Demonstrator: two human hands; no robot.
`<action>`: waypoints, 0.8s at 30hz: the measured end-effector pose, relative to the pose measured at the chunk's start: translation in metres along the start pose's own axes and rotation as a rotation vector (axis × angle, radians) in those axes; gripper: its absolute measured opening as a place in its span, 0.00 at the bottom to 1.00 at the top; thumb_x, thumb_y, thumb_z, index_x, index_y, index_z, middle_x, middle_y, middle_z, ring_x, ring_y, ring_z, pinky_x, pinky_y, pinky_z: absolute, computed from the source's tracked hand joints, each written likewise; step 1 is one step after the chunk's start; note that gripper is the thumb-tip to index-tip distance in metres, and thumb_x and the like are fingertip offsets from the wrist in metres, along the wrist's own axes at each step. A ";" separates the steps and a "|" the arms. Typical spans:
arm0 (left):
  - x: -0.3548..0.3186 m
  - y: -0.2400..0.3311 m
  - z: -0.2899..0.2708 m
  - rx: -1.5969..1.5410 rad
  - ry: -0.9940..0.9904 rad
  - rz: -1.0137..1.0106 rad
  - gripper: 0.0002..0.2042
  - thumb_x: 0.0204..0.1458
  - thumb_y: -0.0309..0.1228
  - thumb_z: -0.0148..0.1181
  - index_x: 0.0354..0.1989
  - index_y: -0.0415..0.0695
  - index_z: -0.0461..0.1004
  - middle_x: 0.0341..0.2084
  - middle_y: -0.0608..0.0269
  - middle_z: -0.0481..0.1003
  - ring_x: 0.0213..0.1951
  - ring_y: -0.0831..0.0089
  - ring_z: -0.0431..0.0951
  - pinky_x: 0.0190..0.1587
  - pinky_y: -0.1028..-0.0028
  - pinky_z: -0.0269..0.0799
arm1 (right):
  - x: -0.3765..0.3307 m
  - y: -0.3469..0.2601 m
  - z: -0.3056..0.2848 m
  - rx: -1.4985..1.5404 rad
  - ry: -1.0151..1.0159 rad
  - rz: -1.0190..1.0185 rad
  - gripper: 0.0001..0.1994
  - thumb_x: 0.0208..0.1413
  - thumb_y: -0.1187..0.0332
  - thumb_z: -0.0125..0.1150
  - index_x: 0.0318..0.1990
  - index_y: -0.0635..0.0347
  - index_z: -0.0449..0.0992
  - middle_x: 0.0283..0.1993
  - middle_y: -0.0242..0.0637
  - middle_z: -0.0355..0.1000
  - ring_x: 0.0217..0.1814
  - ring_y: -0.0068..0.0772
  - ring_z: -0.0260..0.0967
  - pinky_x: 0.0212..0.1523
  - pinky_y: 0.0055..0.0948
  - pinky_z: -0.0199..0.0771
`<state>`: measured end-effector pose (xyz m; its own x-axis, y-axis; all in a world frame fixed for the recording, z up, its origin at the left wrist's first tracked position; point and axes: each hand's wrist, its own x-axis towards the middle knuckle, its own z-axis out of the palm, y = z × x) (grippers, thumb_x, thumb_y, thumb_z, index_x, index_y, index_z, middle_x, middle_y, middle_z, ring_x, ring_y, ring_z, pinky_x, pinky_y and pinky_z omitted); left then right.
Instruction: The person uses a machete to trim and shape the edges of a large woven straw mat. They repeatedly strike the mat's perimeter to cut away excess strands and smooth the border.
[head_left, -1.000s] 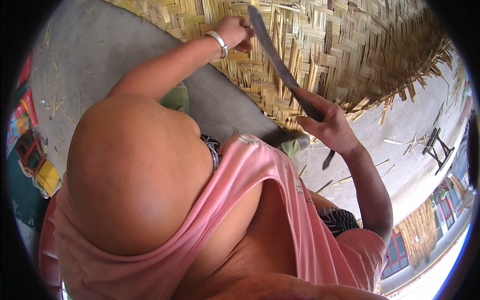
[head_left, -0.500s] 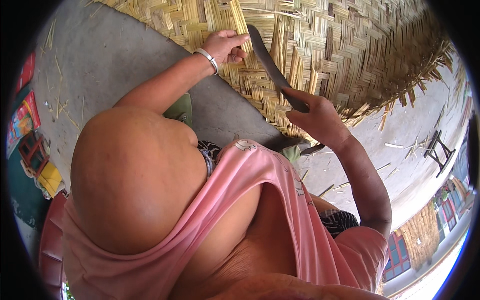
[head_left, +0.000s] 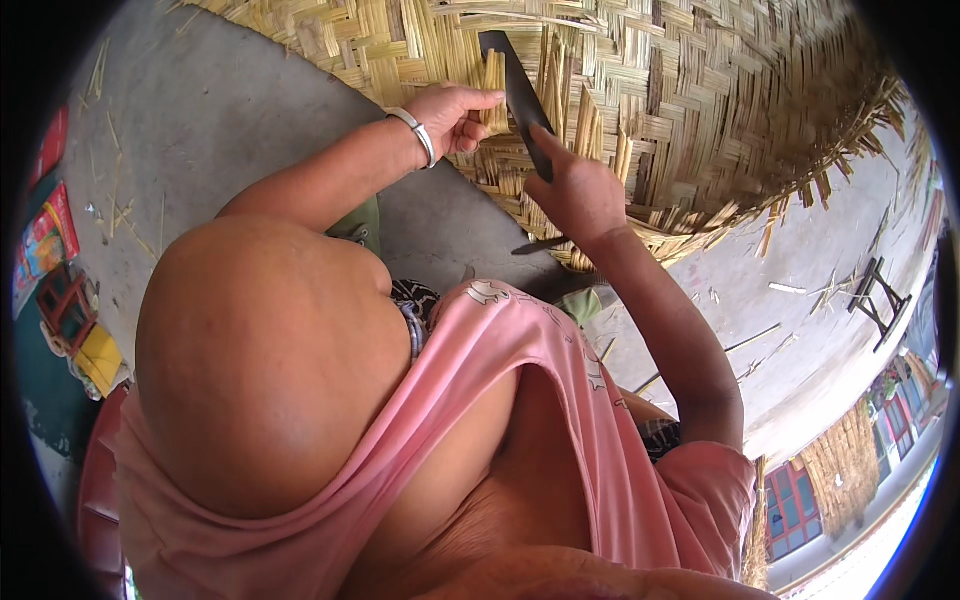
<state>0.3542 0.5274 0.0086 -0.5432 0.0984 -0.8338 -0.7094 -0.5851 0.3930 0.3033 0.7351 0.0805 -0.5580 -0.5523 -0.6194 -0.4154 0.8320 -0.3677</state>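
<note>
A woven mat is lying on grey floor; over it, the right hand is gripping a dark blade slanting away leftward, the left hand pinching pale strips pointing away.

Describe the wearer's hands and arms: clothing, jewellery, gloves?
Left hand: no glove, plain silver-coloured bracelet at the wrist. Right hand: no glove, nothing on the wrist. Both forearms uncovered. Right upper arm: short pink sleeve; the left sleeve can't be made out clearly.
</note>
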 end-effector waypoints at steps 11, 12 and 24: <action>0.029 0.021 -0.002 0.064 0.062 -0.021 0.11 0.53 0.38 0.67 0.34 0.45 0.73 0.21 0.69 0.73 0.18 0.81 0.73 0.19 0.79 0.69 | 0.009 -0.006 0.000 -0.142 -0.038 0.048 0.29 0.53 0.56 0.57 0.64 0.34 0.61 0.33 0.44 0.78 0.37 0.46 0.78 0.39 0.45 0.78; 0.022 0.020 0.004 0.075 0.062 -0.039 0.11 0.53 0.38 0.67 0.34 0.45 0.73 0.22 0.68 0.73 0.18 0.81 0.73 0.19 0.79 0.69 | 0.008 -0.003 0.003 -0.142 -0.038 0.048 0.29 0.53 0.56 0.57 0.65 0.34 0.61 0.33 0.44 0.78 0.37 0.46 0.78 0.39 0.45 0.78; 0.023 0.035 0.007 0.813 0.216 0.210 0.25 0.47 0.53 0.68 0.29 0.39 0.73 0.17 0.63 0.71 0.18 0.73 0.75 0.19 0.73 0.70 | 0.005 -0.004 0.007 -0.192 0.012 0.037 0.30 0.53 0.57 0.56 0.66 0.35 0.61 0.28 0.44 0.77 0.33 0.47 0.78 0.37 0.46 0.78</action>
<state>0.3140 0.5148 0.0051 -0.6601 -0.1503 -0.7360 -0.7498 0.1916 0.6334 0.3070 0.7296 0.0736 -0.5832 -0.5231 -0.6215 -0.5230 0.8272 -0.2054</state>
